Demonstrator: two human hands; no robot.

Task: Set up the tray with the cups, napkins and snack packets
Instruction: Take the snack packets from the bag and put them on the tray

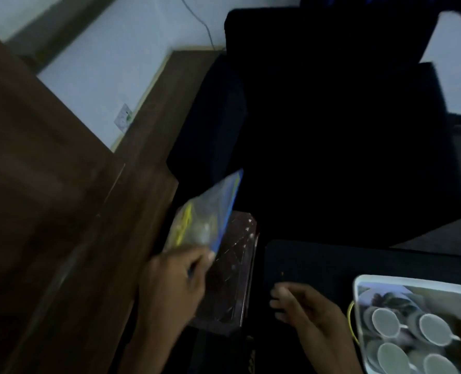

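Pretty dark and smeary shot, so take this with a grain of salt. Far left is the brown wooden desk (62, 211), nothing on the bit I can see. Just right of it the left hand (175, 279) pinches the bottom corner of a clear packet (205, 211) with a blue edge and yellow stuff inside, held up in the air and tilted, over a dark glossy box (232, 273) that might hold more snacks, can't tell. Behind all that sits a big black chair (332, 130). The right hand (299, 306) hangs free between box and tray, fingers loosely curled, gripping nothing, well apart from the left one. The tray (359, 282) is at bottom right on a dark surface, white rim, with the cups (385, 322) already in it. My read: the step in hand is getting that packet over to the tray. A corner pinch on a floppy bag will swing, so I'd bring the free hand under it, carry it low across, and lay it flat in a bare spot rather than dropping it onto the cups, which look tightly packed. Count: one packet, one box, one tray, four cups showing (the frame cuts off the tray's right side), and zero napkins that I can make out.
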